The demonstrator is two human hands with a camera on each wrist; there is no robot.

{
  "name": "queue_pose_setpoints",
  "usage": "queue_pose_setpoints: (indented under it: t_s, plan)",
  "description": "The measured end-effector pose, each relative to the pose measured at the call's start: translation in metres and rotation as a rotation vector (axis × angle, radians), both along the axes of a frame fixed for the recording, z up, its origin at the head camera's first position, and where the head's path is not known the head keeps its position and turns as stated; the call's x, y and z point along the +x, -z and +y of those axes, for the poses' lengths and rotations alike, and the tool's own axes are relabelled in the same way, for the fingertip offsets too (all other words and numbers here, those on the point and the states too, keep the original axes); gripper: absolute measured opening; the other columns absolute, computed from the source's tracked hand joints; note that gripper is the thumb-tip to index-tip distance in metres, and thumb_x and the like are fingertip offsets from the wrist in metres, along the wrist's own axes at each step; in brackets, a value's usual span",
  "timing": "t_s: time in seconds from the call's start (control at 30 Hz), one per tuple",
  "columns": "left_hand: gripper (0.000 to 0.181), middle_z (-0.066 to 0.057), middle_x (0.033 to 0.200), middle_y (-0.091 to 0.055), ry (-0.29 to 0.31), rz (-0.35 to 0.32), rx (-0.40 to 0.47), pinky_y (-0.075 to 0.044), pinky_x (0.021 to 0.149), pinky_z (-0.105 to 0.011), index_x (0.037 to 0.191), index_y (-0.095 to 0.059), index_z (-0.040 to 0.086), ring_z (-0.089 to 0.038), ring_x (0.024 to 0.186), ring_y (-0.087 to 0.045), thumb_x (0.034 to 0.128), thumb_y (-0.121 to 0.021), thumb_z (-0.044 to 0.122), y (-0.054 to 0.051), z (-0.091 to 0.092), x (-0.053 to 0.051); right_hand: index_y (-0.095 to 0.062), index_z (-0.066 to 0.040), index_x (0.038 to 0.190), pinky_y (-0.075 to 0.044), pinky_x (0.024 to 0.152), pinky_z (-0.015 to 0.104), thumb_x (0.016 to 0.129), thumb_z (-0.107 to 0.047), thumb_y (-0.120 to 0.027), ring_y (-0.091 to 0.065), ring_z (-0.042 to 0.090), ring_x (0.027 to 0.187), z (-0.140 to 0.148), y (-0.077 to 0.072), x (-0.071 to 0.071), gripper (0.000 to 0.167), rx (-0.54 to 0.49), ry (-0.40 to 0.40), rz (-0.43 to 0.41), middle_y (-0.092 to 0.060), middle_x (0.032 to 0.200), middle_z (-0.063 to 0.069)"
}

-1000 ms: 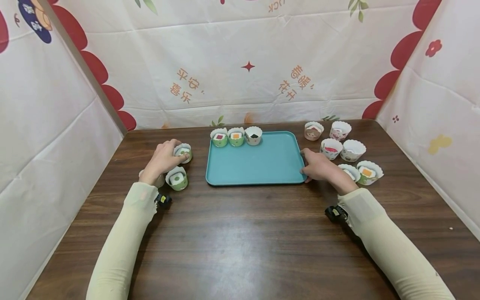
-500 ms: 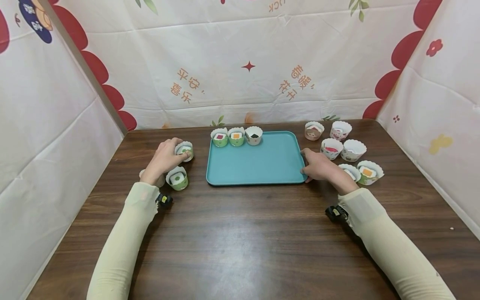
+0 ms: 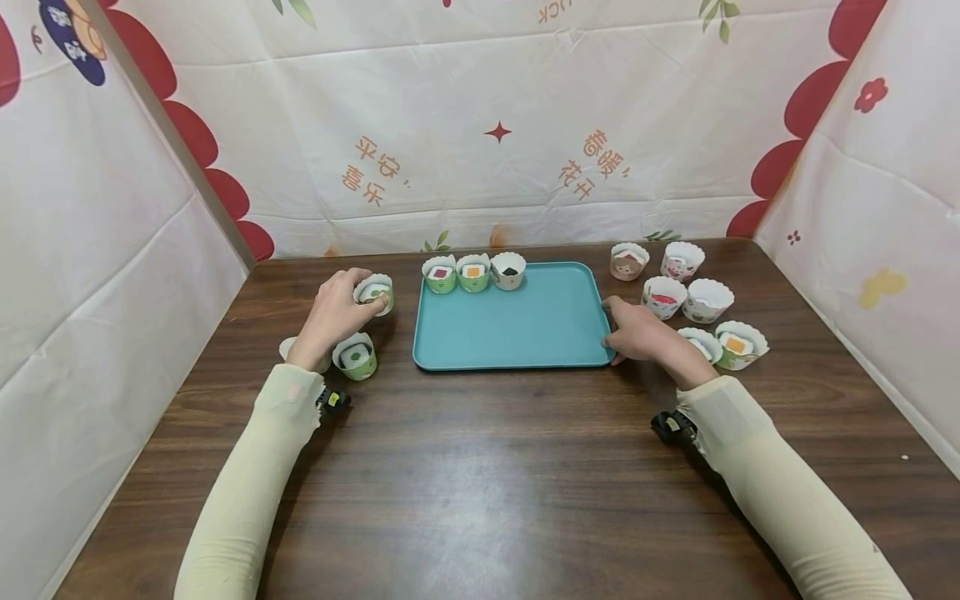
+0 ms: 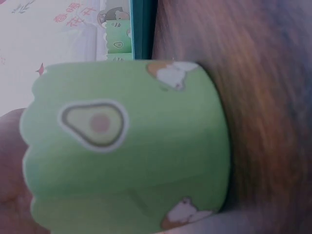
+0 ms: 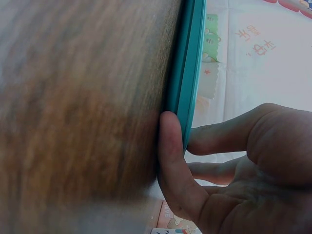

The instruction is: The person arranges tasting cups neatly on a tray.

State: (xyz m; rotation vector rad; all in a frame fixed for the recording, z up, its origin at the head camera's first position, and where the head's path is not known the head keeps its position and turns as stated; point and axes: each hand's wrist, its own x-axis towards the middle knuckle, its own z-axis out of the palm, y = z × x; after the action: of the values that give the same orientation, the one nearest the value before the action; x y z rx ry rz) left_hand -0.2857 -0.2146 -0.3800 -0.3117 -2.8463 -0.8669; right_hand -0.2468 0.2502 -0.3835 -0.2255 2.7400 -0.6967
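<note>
While the right hand [image 3: 637,332] pinches the right rim of a flat teal tray [image 3: 517,329] with rounded corners, the left hand [image 3: 336,310] grips a round light-green paper cup [image 4: 161,126] with a scalloped lip and avocado print. That cup is at the far-left part of the dark, wood-grained table [image 3: 480,458], apart from the tray's left edge; whether its base touches the surface cannot be told. Nearer the table's front edge stands a similar green cup [image 3: 360,369] holding a white piece with a green disc, beside a white cup [image 3: 287,347] partly hidden by the left hand. Along the tray's far edge, from its far-left corner, stand two green cups [image 3: 441,287] with white fillings, one red-centred, one orange-centred, then a white paper cup [image 3: 507,283] with something dark inside. Six scalloped paper cups [image 3: 705,315] cluster toward the table's right edge.
</note>
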Motion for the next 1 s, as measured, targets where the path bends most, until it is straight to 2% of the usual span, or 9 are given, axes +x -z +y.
queue_pose_setpoints:
  t_s: [0.27,0.57,0.83,1.0]
  plan:
    - [0.053,-0.018,0.120,-0.064,-0.017,0.058,0.032,-0.045,0.080,-0.042,0.136,-0.062,0.006,-0.033,0.100,-0.056,0.0912,-0.072,0.033,0.000,0.008,0.001,-0.026,0.013,0.154,-0.064,0.062,0.031,0.098,-0.004,-0.059,-0.069,0.017,0.066,-0.001,-0.001,0.001,0.067,-0.003,0.011,-0.010,-0.055,0.099,0.025]
    - [0.054,-0.017,0.121,-0.064,-0.010,0.043,0.039,-0.045,0.083,-0.044,0.136,-0.062,0.006,-0.032,0.101,-0.055,0.0911,-0.071,0.036,0.000,0.014,0.003,-0.026,0.013,0.154,-0.064,0.062,0.031,0.098,-0.004,-0.059,-0.069,0.018,0.066,-0.001,-0.001,0.001,0.067,-0.009,0.006,-0.006,-0.054,0.097,0.024]
    - [0.053,-0.014,0.114,-0.065,0.007,0.061,0.049,-0.043,0.077,-0.038,0.134,-0.063,0.007,-0.029,0.093,-0.053,0.0917,-0.073,0.037,-0.002,0.022,0.006,-0.025,0.013,0.155,-0.064,0.061,0.032,0.098,-0.004,-0.059,-0.069,0.020,0.067,-0.001,-0.002,-0.001,0.068,-0.002,0.011,-0.012,-0.054,0.097,0.024]
    - [0.054,-0.016,0.118,-0.066,0.023,0.072,0.052,-0.045,0.081,-0.044,0.134,-0.063,0.006,-0.031,0.096,-0.054,0.0915,-0.073,0.038,-0.004,0.029,0.006,-0.025,0.013,0.154,-0.064,0.060,0.032,0.098,-0.004,-0.059,-0.069,0.020,0.067,-0.001,-0.001,-0.001,0.068,-0.006,0.008,-0.011,-0.053,0.096,0.024]
